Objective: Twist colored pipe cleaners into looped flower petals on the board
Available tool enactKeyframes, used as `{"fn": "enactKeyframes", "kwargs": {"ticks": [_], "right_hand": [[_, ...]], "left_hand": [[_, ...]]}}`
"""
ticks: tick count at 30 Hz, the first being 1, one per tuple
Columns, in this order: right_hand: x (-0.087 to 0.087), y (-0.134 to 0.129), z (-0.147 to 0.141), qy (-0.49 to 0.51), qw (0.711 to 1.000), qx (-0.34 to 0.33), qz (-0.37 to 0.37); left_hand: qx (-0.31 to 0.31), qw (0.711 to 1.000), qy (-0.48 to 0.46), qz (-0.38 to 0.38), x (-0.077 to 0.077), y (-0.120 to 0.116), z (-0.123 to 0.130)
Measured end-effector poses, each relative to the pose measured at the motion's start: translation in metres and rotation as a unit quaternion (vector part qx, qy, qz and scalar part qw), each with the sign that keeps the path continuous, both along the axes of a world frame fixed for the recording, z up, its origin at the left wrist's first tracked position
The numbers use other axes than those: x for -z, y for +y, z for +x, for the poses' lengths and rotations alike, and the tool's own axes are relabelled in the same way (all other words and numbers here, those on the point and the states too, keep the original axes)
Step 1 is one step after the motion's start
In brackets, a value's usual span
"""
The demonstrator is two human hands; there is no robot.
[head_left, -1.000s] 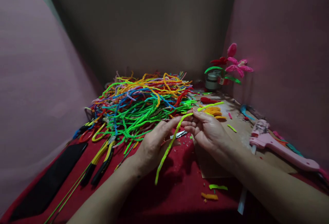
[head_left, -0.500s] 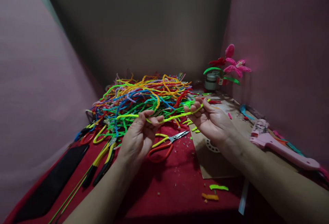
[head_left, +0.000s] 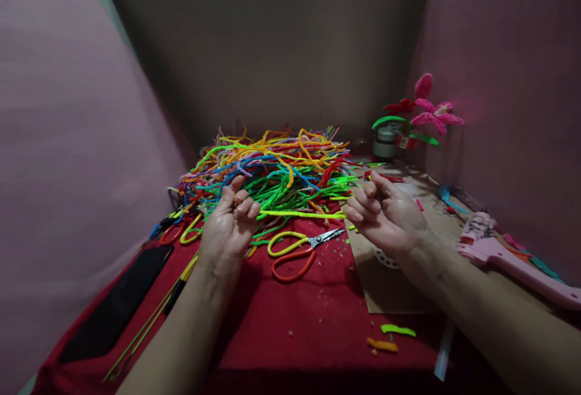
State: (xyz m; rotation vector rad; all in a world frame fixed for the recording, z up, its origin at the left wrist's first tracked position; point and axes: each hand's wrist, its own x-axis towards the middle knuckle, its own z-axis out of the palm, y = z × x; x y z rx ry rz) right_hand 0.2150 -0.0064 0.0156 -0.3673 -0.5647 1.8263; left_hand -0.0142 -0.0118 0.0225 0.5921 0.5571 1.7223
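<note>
The yellow strip (head_left: 302,215) runs straight between the hands in the centre of the frame, its long axis nearly level from left to right. Neither hand is nearer: the left hand (head_left: 231,216) grips it towards one end, the right hand (head_left: 385,210) towards the other, fingers curled closed and the two hands well apart. How much strip lies inside each fist, I cannot tell. Scissors (head_left: 314,241) lie on the red-covered desk (head_left: 272,334) below the strip, the pile (head_left: 272,165) is above and behind it, and the board (head_left: 385,298) shows under the right hand, lower right of centre
</note>
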Motion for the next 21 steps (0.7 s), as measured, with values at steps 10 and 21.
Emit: {"fn": "enactKeyframes", "kwargs": {"ticks": [10,21], "right_hand": [[0.003,0.007,0.006,0.025,0.999,0.032,-0.023],[0.007,0.01,0.001,-0.005,0.997,0.044,-0.064]], "left_hand": [[0.029,0.999,0.032,-0.026,-0.005,-0.007,0.009],[0.001,0.999,0.038,-0.037,-0.012,-0.014,0.01]]}}
